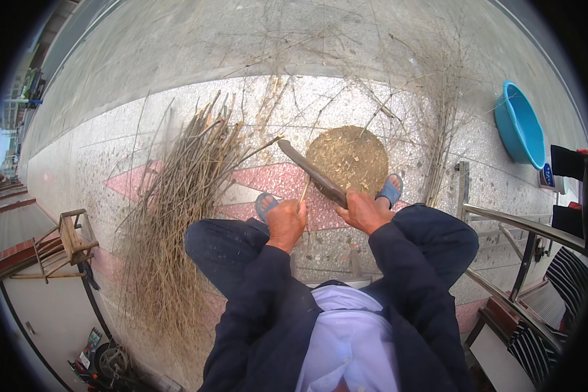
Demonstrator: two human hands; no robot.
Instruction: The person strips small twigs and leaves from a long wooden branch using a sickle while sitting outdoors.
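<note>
My right hand grips the near end of a dark, curved chopping blade, perhaps a billhook. Its far end points away and to the left. Between the fingers of my left hand is a thin stick, whose upper end comes close to the blade; whether they touch I cannot tell. Just beyond my right hand stands a round wooden chopping block, its top strewn with pale chips. A large heap of cut brushwood lies on the floor to my left, butt ends facing away from me.
More thin twigs lie right of the block, and others are scattered beyond it. A blue plastic basin rests at the far right. Nearer stands a metal-framed rack or chair. At left is a small wooden chair.
</note>
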